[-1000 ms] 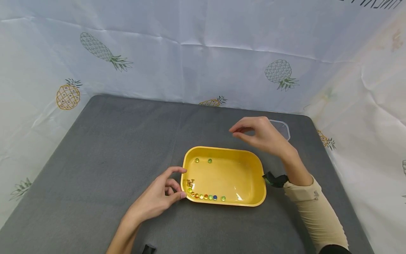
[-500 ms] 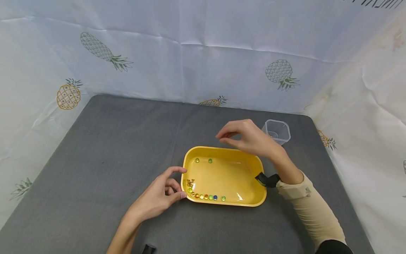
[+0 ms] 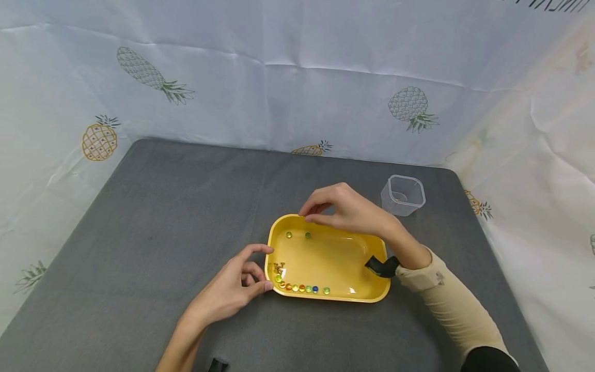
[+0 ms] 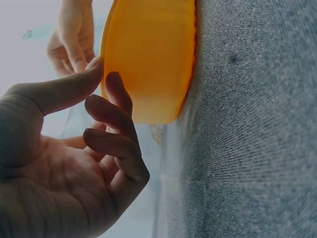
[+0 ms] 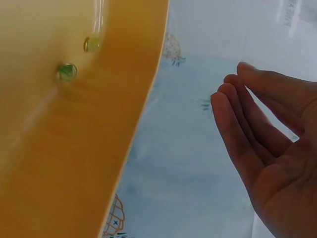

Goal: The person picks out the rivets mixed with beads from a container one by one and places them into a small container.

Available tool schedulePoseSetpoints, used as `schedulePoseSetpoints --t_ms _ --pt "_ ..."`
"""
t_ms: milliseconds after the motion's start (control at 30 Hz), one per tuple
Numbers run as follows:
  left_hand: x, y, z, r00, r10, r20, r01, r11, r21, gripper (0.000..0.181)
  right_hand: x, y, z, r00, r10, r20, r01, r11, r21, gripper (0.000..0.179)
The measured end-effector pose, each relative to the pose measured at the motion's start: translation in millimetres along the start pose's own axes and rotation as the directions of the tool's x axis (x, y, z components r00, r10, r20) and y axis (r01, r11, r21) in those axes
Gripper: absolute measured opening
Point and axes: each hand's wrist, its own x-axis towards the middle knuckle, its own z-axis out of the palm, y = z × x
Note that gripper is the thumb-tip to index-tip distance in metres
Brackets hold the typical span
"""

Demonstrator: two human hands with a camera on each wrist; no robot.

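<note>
A yellow tray [image 3: 334, 258] lies on the grey table. My left hand [image 3: 239, 284] holds its left end, index finger at the rim and thumb near the front corner; the left wrist view has the thumb tip at the rim and curled fingers beside the wall. My right hand [image 3: 346, 209], fingers bent and nothing between them, hovers by the far rim, near a green marble [image 3: 308, 235] and a yellow-green marble [image 3: 289, 235]. Several marbles, among them a blue marble [image 3: 315, 289], line the front side. Small brass-coloured pieces [image 3: 279, 267] lie in the left corner.
A clear plastic container [image 3: 403, 195] stands on the table behind the right forearm. A black strap [image 3: 383, 266] hangs from the right wrist over the tray's right end. White cloth [image 3: 260, 103] printed with pineapples encloses the table's back and sides.
My right hand has moved left and toward me, from near the clear container to the tray's far rim, uncovering the container. My left hand and the tray stay put.
</note>
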Motion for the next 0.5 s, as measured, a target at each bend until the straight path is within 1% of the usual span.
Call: schedulePoseSetpoints --t_ms 200,333,500 --pt "-0.2 0.0 -0.5 1.000 0.002 0.003 -0.002 1.000 0.000 0.064 7.1 -2 8 0.998 0.003 0.057 -0.007 0.997 0.075 0.014" --pt "-0.6 0.2 -0.9 1.000 0.000 0.004 0.000 1.000 0.001 0.064 12.5 -3 14 0.994 -0.002 0.106 -0.008 0.996 0.091 0.014" --pt "-1.0 0.6 -1.2 1.000 0.002 0.002 -0.002 1.000 0.001 0.064 19.1 -4 21 0.988 -0.018 0.152 0.005 0.996 0.084 0.014"
